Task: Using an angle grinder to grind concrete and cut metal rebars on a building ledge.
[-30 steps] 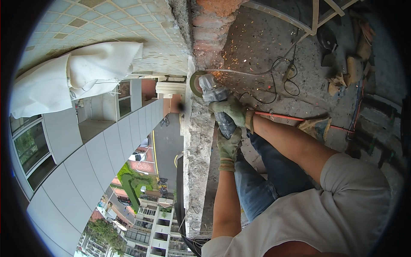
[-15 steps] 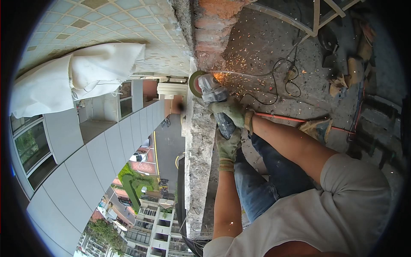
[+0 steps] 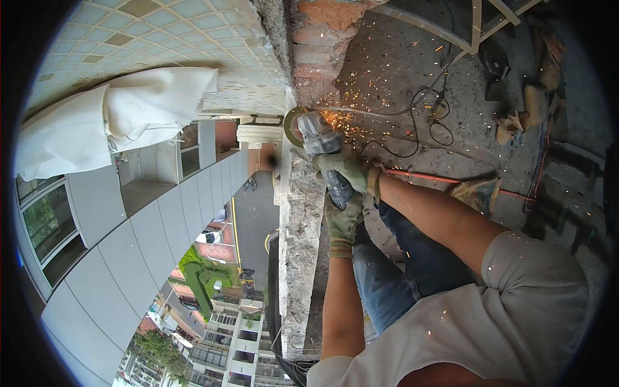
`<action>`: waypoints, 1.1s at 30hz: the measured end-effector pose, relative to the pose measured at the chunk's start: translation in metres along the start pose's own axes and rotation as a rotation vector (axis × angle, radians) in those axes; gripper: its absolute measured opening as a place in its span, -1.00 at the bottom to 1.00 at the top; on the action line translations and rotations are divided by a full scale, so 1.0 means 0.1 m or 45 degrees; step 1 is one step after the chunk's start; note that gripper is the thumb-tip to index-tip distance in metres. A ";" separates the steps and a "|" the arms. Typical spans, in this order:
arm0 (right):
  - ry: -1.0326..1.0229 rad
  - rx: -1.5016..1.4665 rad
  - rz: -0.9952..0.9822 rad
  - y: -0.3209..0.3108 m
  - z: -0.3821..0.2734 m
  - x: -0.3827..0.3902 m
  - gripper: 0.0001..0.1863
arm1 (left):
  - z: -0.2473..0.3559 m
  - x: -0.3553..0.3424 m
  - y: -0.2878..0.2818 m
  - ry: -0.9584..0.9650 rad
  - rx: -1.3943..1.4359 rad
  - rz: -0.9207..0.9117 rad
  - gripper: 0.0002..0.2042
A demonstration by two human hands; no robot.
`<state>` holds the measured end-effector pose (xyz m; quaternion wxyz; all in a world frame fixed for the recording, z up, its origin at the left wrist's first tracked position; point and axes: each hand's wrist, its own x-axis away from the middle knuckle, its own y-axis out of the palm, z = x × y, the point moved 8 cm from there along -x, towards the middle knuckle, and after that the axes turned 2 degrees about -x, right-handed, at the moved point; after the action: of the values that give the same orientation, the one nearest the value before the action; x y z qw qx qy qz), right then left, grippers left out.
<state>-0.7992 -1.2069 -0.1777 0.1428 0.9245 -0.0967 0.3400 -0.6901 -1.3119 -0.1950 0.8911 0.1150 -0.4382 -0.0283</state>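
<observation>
Both gloved hands grip an angle grinder (image 3: 322, 137) over the top of a rough broken wall (image 3: 298, 258). My right hand (image 3: 351, 169) wraps the body just behind the silver gear head. My left hand (image 3: 343, 222) closes round the dark rear end, nearer to me. The round cutting disc (image 3: 293, 128) stands on edge at the wall's outer side, by the foot of the brickwork. Orange sparks (image 3: 342, 119) spray off to the right. What exactly the disc cuts is hidden behind the tool's head.
Left of the wall is a deep drop to a street (image 3: 258, 206). White cloth (image 3: 135, 116) hangs by the tiled facade (image 3: 174, 39). Exposed bricks (image 3: 322, 48) rise ahead. On the rubble floor at right lie a black cable (image 3: 412, 122), an orange hose (image 3: 425, 175) and torn sacks (image 3: 519, 122).
The hands and grinder stay nearly in place, the head shifting very slightly. The spark spray beside the disc looks brighter and wider.
</observation>
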 end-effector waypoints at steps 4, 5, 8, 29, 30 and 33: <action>0.060 -0.081 -0.029 0.03 0.04 0.00 -0.77 | 0.00 -0.02 -0.01 -0.019 -0.033 -0.006 -0.54; 0.054 -0.089 -0.049 0.05 0.04 0.00 -0.77 | 0.01 -0.03 -0.02 0.020 -0.033 -0.004 -0.54; 0.005 -0.168 -0.059 0.06 0.01 0.00 -0.75 | -0.03 -0.04 -0.05 0.018 -0.047 0.006 -0.54; 0.214 -0.190 -0.173 0.07 0.08 0.16 -0.71 | 0.01 0.16 0.02 0.070 -0.079 -0.074 -0.52; 0.250 -0.119 -0.211 0.03 0.12 0.23 -0.69 | 0.05 0.28 0.09 0.051 -0.086 -0.107 -0.55; 0.341 0.051 -0.286 -0.30 0.26 0.49 -0.67 | 0.40 0.83 0.32 0.222 -1.459 -0.155 -0.63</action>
<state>-0.7386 -1.1918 -0.1709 0.1730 0.8786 0.0341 0.4438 -0.6719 -1.3007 -0.0998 0.8406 -0.3587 -0.2706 -0.3024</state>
